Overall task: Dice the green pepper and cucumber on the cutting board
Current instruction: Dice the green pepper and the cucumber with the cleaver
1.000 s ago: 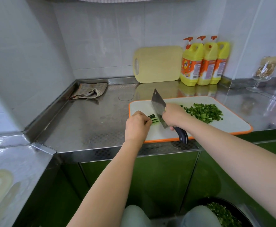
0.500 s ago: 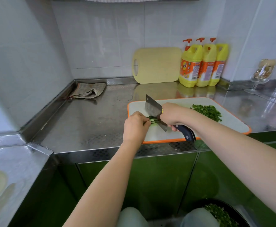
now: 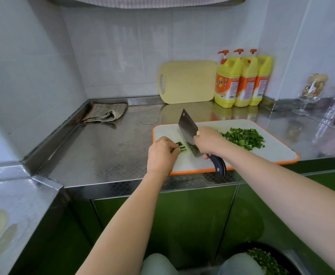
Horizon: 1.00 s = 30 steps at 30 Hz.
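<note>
The left hand (image 3: pixel 161 154) is pinning green strips (image 3: pixel 181 147) under curled fingers (image 3: pixel 172 145) at the board's (image 3: pixel 277 154) 9 o'clock end. The right hand (image 3: pixel 208 142) is clenching the knife (image 3: pixel 186 127) by its handle, blade tilted, edge on the strips. Dice (image 3: pixel 244 137) are lying piled at the board's 2 o'clock. The board is sitting on the desk (image 3: pixel 103 151).

The cleaver (image 3: pixel 188 130), low across the green strips (image 3: pixel 181 147) half a second ago, now tilts up again, tip raised, heel near the cutting board (image 3: pixel 271 153).
</note>
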Tool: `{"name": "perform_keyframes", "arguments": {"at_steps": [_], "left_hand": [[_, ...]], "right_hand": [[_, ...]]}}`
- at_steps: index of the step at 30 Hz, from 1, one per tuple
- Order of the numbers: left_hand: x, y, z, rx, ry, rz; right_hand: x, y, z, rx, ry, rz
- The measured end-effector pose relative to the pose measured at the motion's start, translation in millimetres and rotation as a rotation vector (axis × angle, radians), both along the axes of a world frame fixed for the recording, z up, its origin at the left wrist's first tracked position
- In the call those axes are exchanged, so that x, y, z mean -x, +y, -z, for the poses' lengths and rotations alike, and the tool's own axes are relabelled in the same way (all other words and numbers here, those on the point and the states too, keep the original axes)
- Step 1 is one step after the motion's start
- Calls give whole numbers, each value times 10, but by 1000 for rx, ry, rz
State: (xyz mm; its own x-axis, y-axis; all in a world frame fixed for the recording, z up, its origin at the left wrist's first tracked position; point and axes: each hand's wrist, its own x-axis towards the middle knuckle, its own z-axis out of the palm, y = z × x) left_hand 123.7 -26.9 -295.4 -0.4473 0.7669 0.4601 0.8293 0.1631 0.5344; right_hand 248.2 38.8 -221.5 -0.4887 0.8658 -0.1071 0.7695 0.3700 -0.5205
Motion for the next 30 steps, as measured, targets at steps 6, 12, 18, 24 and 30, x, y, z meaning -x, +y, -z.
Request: {"name": "perform_keyframes", "arguments": {"at_steps": [6,12,18,24,30], "left_hand": [[6,0,-8,-6,2,10],[19,15,-4,-10,-16,24],[28,34,-5,-16,-24,38],[43,60,12,-13,-24,33],[46,65,25,-20,-23,30]], "right_hand": [[-125,67,-116,32,-43,-32],[-79,-60,-121,23,-113,-93],[-48,-64,-159,18,-165,-74],[-33,-115,-179,45,-177,-84],[47,-213,-115,-49,-154,-119]]}}
